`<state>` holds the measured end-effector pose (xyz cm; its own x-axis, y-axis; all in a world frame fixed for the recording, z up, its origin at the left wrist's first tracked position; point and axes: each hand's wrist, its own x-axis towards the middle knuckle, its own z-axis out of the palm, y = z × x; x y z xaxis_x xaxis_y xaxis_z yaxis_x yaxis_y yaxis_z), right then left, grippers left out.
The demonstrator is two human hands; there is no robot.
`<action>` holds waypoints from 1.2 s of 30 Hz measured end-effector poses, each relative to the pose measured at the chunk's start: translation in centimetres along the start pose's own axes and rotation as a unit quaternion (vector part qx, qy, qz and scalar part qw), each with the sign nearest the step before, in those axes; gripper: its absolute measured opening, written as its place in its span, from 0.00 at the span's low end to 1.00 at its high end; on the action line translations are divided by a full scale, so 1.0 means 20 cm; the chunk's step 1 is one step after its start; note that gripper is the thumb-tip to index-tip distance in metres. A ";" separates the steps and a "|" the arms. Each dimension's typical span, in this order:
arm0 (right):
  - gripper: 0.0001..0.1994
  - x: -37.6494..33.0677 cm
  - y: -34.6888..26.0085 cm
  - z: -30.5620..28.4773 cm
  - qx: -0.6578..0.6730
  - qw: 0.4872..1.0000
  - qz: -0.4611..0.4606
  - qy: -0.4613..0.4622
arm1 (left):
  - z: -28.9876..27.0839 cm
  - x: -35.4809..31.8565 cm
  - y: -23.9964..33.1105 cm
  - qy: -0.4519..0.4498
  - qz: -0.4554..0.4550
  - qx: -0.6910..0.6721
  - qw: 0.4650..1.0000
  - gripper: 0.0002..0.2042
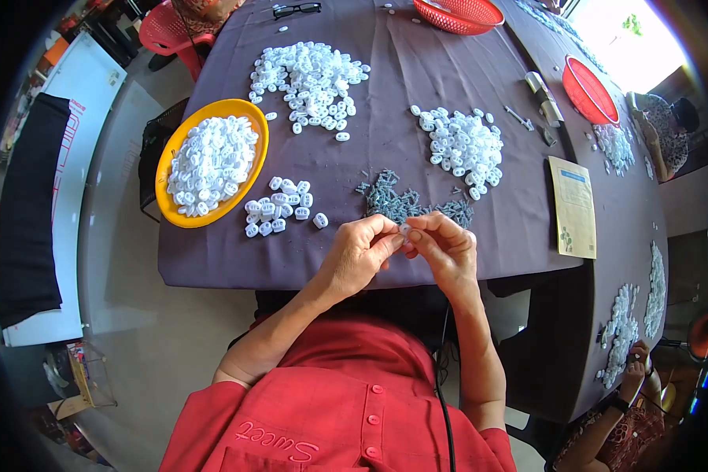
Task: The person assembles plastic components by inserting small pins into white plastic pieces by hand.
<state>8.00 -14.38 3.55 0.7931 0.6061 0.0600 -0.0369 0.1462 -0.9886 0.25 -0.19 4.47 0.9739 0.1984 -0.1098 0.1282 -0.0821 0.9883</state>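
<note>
Just over the near table edge, my left hand (359,253) and my right hand (447,256) meet, pinching one small white oval plastic piece (404,229) between their fingertips. Fingers cover most of that piece. Right beyond them lies a pile of small grey screws (393,197). A loose group of white pieces (279,203), with dark marks or holes on their faces, sits to the left of my left hand. Farther off are two heaps of similar white oval pieces, one larger heap (311,79) and one smaller heap (462,149).
A yellow oval basin (261,149) full of white pieces stands at the left table edge. A brown paper packet (572,208) lies to the right. Red baskets (458,14) and eyeglasses (296,10) are farther back. Another person's hands (636,374) work at the lower right.
</note>
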 end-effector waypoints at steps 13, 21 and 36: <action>0.15 0.00 0.04 0.00 -0.096 0.994 -0.034 -0.029 | 0.00 0.03 -0.09 0.015 -0.045 -0.171 0.984 0.08; 0.15 0.01 0.04 0.00 -0.157 0.982 -0.105 -0.016 | 0.01 0.03 -0.06 0.004 -0.028 -0.138 0.990 0.09; 0.15 0.01 0.04 0.04 -0.314 0.931 -0.185 0.013 | 0.03 0.04 -0.09 0.023 -0.070 -0.197 0.978 0.11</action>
<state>7.59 -13.47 2.99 0.6956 0.5847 0.4176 0.5984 -0.1498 -0.7871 0.96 -0.55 2.60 0.9413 0.2253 -0.2512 0.1686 0.3307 0.9285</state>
